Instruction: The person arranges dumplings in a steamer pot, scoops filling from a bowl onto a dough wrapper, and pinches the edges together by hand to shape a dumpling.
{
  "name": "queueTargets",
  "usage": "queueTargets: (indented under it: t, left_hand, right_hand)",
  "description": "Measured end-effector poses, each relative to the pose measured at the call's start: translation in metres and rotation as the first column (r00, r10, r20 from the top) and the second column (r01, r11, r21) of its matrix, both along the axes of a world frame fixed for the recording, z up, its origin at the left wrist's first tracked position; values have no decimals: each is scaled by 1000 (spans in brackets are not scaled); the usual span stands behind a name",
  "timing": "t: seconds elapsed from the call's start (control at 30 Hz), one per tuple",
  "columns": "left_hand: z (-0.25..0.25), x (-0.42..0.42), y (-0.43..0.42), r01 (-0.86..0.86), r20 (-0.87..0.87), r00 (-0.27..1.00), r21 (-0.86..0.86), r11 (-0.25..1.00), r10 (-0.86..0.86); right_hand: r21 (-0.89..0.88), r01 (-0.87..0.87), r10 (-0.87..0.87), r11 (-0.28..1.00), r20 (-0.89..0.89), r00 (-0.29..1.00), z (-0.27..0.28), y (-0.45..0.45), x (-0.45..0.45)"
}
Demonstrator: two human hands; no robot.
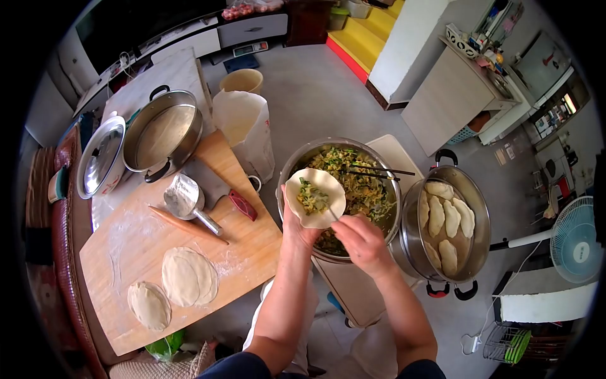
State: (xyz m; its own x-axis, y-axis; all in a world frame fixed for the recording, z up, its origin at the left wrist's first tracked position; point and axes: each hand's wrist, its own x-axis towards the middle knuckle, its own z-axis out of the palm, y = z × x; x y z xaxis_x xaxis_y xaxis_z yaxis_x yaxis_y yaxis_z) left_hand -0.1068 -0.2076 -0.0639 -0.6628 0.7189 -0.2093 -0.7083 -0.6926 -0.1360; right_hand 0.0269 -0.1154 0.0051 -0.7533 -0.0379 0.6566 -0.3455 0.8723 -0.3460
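My left hand (295,222) cups a round dough wrapper (334,187) from below, its fingers mostly hidden under it. Chopped green and yellow filling (310,199) lies in the middle of the wrapper. My right hand (363,241) is closed around the handle of a spoon (332,213), whose tip touches that filling. Both hands are over a large metal bowl (288,169) of the same filling. A pair of dark chopsticks (382,172) rests in the bowl, sticking out to the right. To the right, several filled dumplings (452,218) lie in a steamer pot (483,234).
On the wooden board (246,281) at left are two stacks of flat wrappers (189,276), a rolling pin (189,225), a flour scoop (184,194) and a cleaver (211,180). Behind stand an unfilled steamer tier (194,126) and a lid (104,155). A fan (571,243) is far right.
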Motion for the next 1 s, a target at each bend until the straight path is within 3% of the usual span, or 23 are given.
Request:
queueTargets:
  t: [0.17,0.27,0.37,0.47,0.6,0.73,0.83,0.87,0.97,1.0]
  left_hand:
    - [-1,-9,-7,-27,-18,1000,-76,997,26]
    - [-2,-15,-13,-43,6,999,-46,998,44]
    - [0,-23,-19,-76,-27,997,-65,995,74]
    - [-9,-30,-21,-101,-22,995,-1,995,101]
    - [-15,-32,-23,-130,-26,991,11,991,131]
    - [-8,-30,-29,-86,-63,994,112,990,93]
    - [-5,-33,-26,-93,-47,995,-2,996,93]
    - [-13,-36,-24,-96,-23,995,13,995,96]
    - [-13,-34,-21,-99,-73,993,-31,995,97]
    - [-14,-34,-22,-102,-66,993,-41,994,99]
  right_hand:
    - [-320,108,-114,941,0,994,9,14,9]
    - [-614,136,-149,778,30,988,3,23,15]
    - [-759,264,-223,595,160,962,-20,35,15]
    - [-609,574,-403,547,409,819,-64,52,15]
    - [-293,650,-581,701,294,759,-86,56,8]
    - [-242,695,-647,677,254,719,-67,55,15]
    - [-148,726,-655,671,341,674,-78,58,17]
    - [-169,715,-641,678,342,688,-85,58,15]
    - [-446,670,-484,594,467,740,-98,46,0]
    - [-440,657,-469,612,467,750,-96,40,-6]
